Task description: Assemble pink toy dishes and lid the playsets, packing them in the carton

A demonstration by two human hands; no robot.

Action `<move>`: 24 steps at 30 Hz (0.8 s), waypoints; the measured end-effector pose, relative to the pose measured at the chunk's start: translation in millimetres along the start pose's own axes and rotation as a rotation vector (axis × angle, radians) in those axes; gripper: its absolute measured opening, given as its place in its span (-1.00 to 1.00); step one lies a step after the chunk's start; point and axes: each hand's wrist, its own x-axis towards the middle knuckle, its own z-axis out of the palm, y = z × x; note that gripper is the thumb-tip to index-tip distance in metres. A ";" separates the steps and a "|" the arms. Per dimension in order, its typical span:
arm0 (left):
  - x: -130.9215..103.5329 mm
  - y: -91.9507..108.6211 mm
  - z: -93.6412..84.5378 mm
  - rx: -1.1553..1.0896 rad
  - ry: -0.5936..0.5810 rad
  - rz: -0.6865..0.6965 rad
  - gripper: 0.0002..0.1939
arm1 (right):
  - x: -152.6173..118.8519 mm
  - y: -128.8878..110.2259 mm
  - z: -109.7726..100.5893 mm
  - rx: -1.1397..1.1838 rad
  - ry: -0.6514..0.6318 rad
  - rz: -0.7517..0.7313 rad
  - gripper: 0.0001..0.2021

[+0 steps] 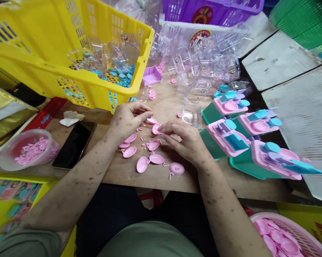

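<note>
My right hand [183, 139] pinches a small pink oval dish [156, 129] by its edge, just above the wooden tabletop. To the left of it, my left hand [132, 117] has thumb and forefinger drawn together; whatever sits between the tips is too small or hidden to make out. Another pink dish [151, 121] lies right below those fingertips. Nearer my body are several more pink oval dishes [157, 159], some with a little hooked piece at the rim. Tiny pink hooked pieces [142, 139] are scattered between the hands.
A yellow crate [139, 84] holds clear cases and blue parts. Clear plastic cases [206, 62] pile up at the back. Green boxes with pink lids [259, 167] stand at right. A phone [74, 145] and a tub of pink pieces [29, 150] sit left. A pink basket [307, 228] is lower right.
</note>
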 end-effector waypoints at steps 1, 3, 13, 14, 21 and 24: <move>-0.9 1.6 -0.6 -0.002 -0.026 0.002 -0.67 | -0.1 0.2 0.4 -0.002 -0.001 0.000 -0.89; -2.6 5.5 -1.8 -0.044 -0.089 -0.019 -0.66 | -0.3 0.5 0.9 -0.009 0.022 0.004 -0.89; -4.5 13.1 -1.8 -0.141 -0.273 -0.031 -0.63 | -2.2 -1.7 -3.1 -0.042 0.105 0.015 -0.99; -4.6 13.1 -1.4 -0.155 -0.270 -0.039 -0.63 | -2.4 -1.6 -3.3 -0.044 0.101 0.019 -0.98; -6.5 13.8 -0.7 -0.185 -0.271 -0.089 -0.59 | -3.0 0.3 -3.6 -0.047 0.073 0.038 -0.95; -7.4 14.7 -0.6 -0.178 -0.268 -0.105 -0.55 | -3.2 0.6 -4.3 -0.046 0.066 0.030 -0.97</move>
